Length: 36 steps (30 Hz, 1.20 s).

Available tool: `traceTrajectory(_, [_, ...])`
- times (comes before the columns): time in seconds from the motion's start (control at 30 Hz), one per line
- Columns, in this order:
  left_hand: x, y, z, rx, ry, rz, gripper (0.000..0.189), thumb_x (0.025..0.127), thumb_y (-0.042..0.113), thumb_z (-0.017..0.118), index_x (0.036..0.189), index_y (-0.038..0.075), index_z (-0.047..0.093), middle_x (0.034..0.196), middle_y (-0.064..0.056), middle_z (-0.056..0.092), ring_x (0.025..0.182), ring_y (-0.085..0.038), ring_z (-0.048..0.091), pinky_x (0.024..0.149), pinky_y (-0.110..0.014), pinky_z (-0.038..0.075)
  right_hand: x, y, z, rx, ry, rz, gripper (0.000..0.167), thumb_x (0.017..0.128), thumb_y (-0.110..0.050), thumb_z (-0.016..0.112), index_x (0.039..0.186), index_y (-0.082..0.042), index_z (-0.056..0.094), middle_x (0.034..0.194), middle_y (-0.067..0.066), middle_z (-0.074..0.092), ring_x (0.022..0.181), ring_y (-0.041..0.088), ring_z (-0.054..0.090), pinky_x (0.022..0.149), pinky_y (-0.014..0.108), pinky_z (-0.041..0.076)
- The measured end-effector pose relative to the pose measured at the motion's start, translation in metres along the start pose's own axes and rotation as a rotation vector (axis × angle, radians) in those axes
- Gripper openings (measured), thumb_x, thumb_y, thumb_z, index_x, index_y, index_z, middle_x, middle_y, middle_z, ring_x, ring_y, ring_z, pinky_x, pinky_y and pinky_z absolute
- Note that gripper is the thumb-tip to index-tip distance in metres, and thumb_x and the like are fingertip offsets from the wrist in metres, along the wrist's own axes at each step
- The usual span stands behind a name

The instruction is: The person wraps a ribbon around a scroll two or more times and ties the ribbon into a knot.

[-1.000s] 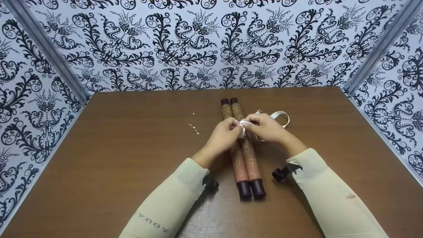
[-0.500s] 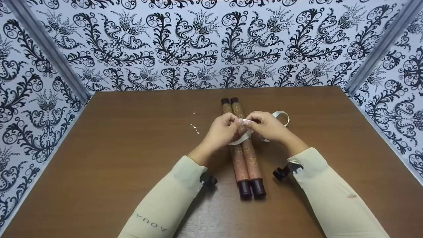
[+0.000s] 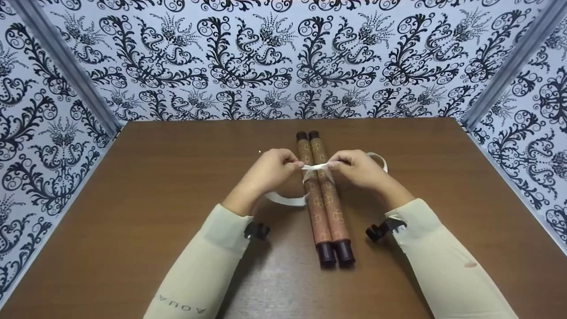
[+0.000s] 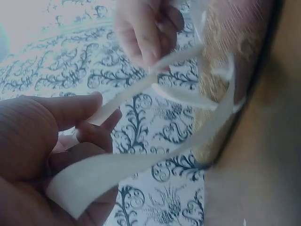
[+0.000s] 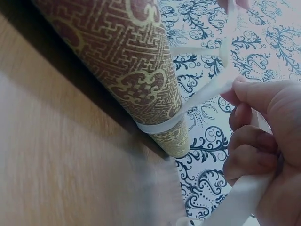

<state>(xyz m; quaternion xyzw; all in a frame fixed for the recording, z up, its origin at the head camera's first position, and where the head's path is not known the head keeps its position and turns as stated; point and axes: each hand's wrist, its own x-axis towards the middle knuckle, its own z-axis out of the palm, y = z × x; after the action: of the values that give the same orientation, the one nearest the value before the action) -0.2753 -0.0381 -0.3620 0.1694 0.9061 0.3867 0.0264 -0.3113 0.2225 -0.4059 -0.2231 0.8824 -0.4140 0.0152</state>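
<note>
Two slim scrolls (image 3: 317, 208), brown to reddish brocade with gold motifs and dark end caps, lie side by side on the table. A white ribbon (image 3: 315, 167) passes around them and crosses above. My left hand (image 3: 271, 172) pinches one end of it between thumb and finger, left of the scrolls. On the right side, my right hand (image 3: 359, 169) pinches the other end, and the ribbon stretches between both. In the left wrist view the ribbon's crossing (image 4: 153, 77) stands off the brocade. The right wrist view shows the ribbon band (image 5: 160, 127) against one scroll (image 5: 117, 61).
The brown wooden table (image 3: 155, 212) is enclosed by black-and-white patterned walls (image 3: 248, 57) at the back and sides. A small white speck (image 3: 259, 151) lies left of the scrolls. Loose ribbon (image 3: 288, 201) trails below my left hand, and another ribbon loop (image 3: 382, 162) curls behind my right.
My left hand has moved left, away from my right hand, drawing the ribbon out between them. A ribbon tail now hangs left of the scrolls. The right hand has stayed nearly in place.
</note>
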Motion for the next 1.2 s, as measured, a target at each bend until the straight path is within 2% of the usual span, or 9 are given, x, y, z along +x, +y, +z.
traceTrajectory(0.13, [-0.004,-0.016,-0.005,0.019,0.012,-0.015,0.018,0.101,0.023,0.068,0.100,0.007,0.077,0.093,-0.007,0.073,0.078,-0.017,0.058,0.077,-0.033,0.051,0.000,0.001,-0.001,-0.003,-0.006,0.017,0.018,0.102,-0.019,0.066,0.103,-0.004,0.077,0.095,0.013,0.071,0.084,0.016,0.057,0.074,0.024,0.046])
traceTrajectory(0.27, [-0.007,-0.032,-0.004,0.004,0.025,-0.035,0.018,0.101,0.023,0.068,0.098,0.007,0.076,0.086,-0.003,0.068,0.074,-0.016,0.054,0.071,-0.030,0.045,0.000,0.004,-0.003,-0.030,-0.033,0.043,0.019,0.101,-0.020,0.067,0.102,-0.003,0.077,0.086,0.011,0.066,0.076,0.015,0.053,0.068,0.025,0.044])
traceTrajectory(0.4, [-0.008,-0.042,-0.003,-0.021,0.034,-0.048,0.018,0.101,0.022,0.068,0.097,0.006,0.075,0.080,0.000,0.062,0.071,-0.015,0.050,0.066,-0.029,0.041,-0.002,0.010,-0.009,-0.110,-0.035,0.088,0.017,0.100,-0.026,0.069,0.100,-0.012,0.079,0.083,0.005,0.064,0.073,0.015,0.050,0.068,0.029,0.042])
traceTrajectory(0.5, [-0.007,-0.048,-0.002,-0.020,0.025,-0.054,0.018,0.101,0.022,0.067,0.096,0.006,0.075,0.078,0.001,0.060,0.071,-0.015,0.050,0.066,-0.029,0.041,-0.003,0.016,-0.014,-0.094,-0.033,0.099,0.016,0.100,-0.023,0.069,0.100,-0.011,0.079,0.085,0.008,0.066,0.072,0.015,0.049,0.067,0.030,0.041])
traceTrajectory(0.67, [-0.006,-0.056,0.001,-0.017,0.015,-0.072,0.018,0.100,0.021,0.068,0.093,0.006,0.074,0.076,0.003,0.058,0.072,-0.015,0.050,0.068,-0.028,0.040,-0.004,0.028,-0.019,-0.010,-0.054,0.102,0.017,0.100,-0.016,0.068,0.101,0.000,0.076,0.094,0.019,0.070,0.074,0.014,0.052,0.070,0.027,0.044])
traceTrajectory(0.77, [-0.005,-0.061,0.002,-0.021,0.017,-0.079,0.018,0.099,0.021,0.069,0.092,0.005,0.074,0.076,0.003,0.058,0.072,-0.015,0.050,0.068,-0.028,0.040,-0.004,0.034,-0.022,-0.024,-0.070,0.123,0.020,0.101,-0.018,0.068,0.101,0.000,0.077,0.093,0.018,0.070,0.073,0.013,0.052,0.070,0.026,0.044])
traceTrajectory(0.9, [-0.004,-0.065,0.003,-0.018,0.015,-0.089,0.018,0.099,0.020,0.069,0.091,0.005,0.073,0.077,0.003,0.058,0.074,-0.015,0.051,0.069,-0.027,0.040,-0.005,0.037,-0.025,-0.039,-0.097,0.154,0.022,0.101,-0.020,0.067,0.101,-0.001,0.076,0.086,0.015,0.067,0.061,0.009,0.044,0.056,0.024,0.038])
traceTrajectory(1.0, [-0.003,-0.068,0.003,-0.018,0.016,-0.097,0.018,0.100,0.020,0.068,0.091,0.005,0.073,0.077,0.003,0.059,0.074,-0.015,0.051,0.069,-0.028,0.040,-0.005,0.038,-0.026,-0.037,-0.114,0.166,0.023,0.101,-0.021,0.067,0.101,-0.001,0.076,0.080,0.011,0.063,0.056,0.007,0.039,0.051,0.023,0.033])
traceTrajectory(1.2, [-0.002,-0.071,0.002,-0.013,0.035,-0.117,0.017,0.101,0.020,0.067,0.093,0.006,0.074,0.082,0.000,0.063,0.078,-0.017,0.053,0.071,-0.029,0.042,-0.006,0.039,-0.026,-0.010,-0.129,0.140,0.021,0.100,-0.018,0.067,0.096,0.001,0.075,0.072,0.001,0.056,0.056,0.007,0.039,0.052,0.023,0.031])
